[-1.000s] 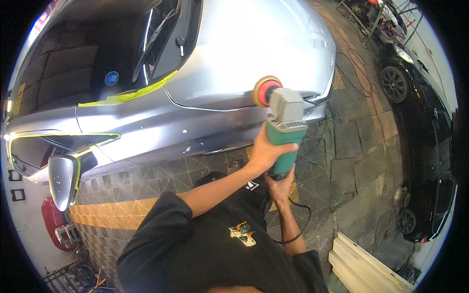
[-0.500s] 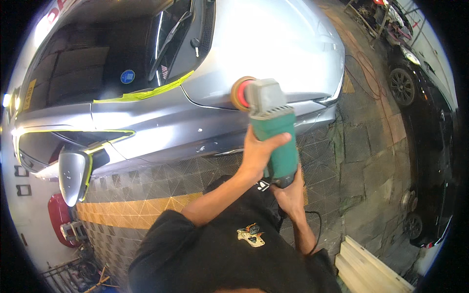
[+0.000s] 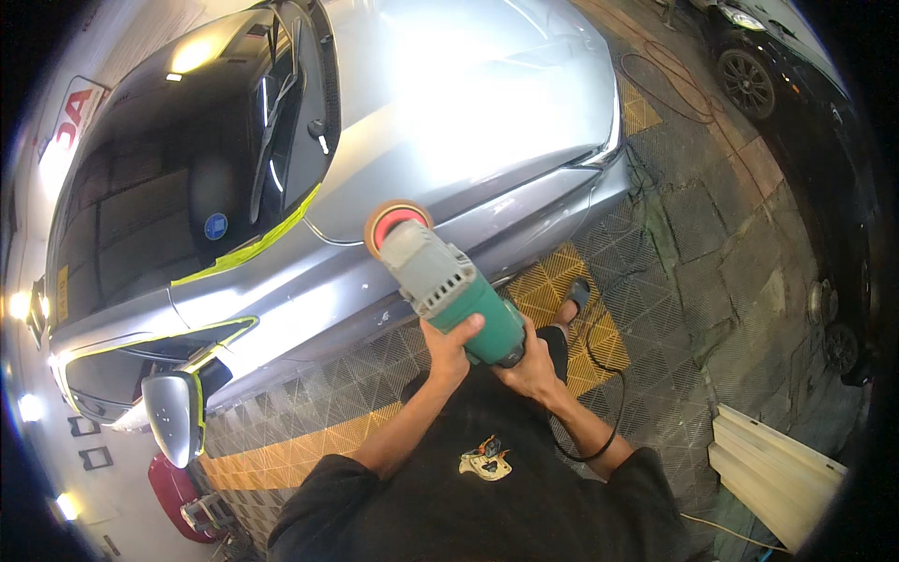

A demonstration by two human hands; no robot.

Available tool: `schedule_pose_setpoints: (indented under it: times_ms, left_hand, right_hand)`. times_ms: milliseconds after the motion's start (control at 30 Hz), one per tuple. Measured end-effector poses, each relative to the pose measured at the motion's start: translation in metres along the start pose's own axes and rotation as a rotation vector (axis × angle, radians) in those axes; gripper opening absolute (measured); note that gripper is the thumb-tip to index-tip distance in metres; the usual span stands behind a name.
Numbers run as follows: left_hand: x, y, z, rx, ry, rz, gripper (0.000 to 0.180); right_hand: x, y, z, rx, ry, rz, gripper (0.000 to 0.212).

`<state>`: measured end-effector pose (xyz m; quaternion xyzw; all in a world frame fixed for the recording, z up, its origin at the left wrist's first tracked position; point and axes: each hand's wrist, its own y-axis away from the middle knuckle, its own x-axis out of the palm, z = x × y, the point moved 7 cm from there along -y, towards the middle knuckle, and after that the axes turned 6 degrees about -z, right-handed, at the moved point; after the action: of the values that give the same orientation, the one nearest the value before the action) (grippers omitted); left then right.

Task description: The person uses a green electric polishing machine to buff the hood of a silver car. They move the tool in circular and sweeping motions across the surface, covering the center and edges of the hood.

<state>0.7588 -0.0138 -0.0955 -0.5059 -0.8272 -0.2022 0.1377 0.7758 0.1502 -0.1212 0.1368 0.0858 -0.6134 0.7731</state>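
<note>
Both of my hands are closed on a green and grey power polisher [image 3: 478, 323]. My left hand [image 3: 448, 351] wraps the body just behind the grey head, its thumb over the top. My right hand [image 3: 530, 367] grips the rear end, where a black cord [image 3: 618, 412] trails off. The round polishing pad [image 3: 379, 223], orange-brown with a red centre, is at the near rear corner of the silver car's hood [image 3: 468, 122], by the fender seam. Whether it presses on the paint cannot be seen. Yellow-green masking tape [image 3: 248, 253] lines the windshield edge beside it.
A side mirror [image 3: 169, 417], its edge taped, juts out on the left. Cords and a hose [image 3: 670, 89] lie on the tiled floor to the right. A dark car [image 3: 805, 178] stands at the far right, and a ridged cream panel [image 3: 773, 473] lies lower right.
The polisher has moved left and a little toward me, and its head now points up-left. Both hands went with it, still gripping. The view has shifted, bringing a sandalled foot into sight.
</note>
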Motion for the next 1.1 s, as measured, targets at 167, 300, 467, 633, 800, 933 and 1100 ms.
schedule_pose_setpoints:
  times_ms: [167, 300, 467, 633, 800, 933, 1100]
  left_hand:
    - [0.037, -0.009, 0.032, -0.031, -0.131, 0.157, 0.079]
    - [0.075, -0.031, 0.056, 0.001, -0.226, 0.283, 0.085]
    - [0.101, -0.046, 0.052, -0.002, -0.507, 0.355, 0.091]
    - [0.049, -0.03, 0.029, 0.023, -0.381, 0.211, 0.093]
    - [-0.035, -0.022, 0.003, 0.065, -0.509, 0.144, 0.084]
    - [-0.028, -0.023, -0.012, 0.179, -0.414, 0.161, 0.084]
    - [-0.009, -0.03, 0.023, 0.056, -0.468, 0.167, 0.078]
  right_hand:
    - [0.004, -0.001, -0.066, -0.09, -0.157, -0.245, 0.09]
    - [0.004, -0.014, -0.108, 0.02, -0.32, -0.377, 0.086]
    - [0.003, -0.025, -0.103, 0.081, -0.531, -0.492, 0.086]
    - [0.043, -0.022, -0.096, -0.065, -0.443, -0.295, 0.088]
    - [0.088, -0.033, -0.07, -0.218, -0.401, -0.099, 0.095]
    - [0.103, -0.034, -0.069, -0.228, -0.409, -0.079, 0.099]
    - [0.059, -0.028, -0.086, -0.095, -0.388, -0.185, 0.099]
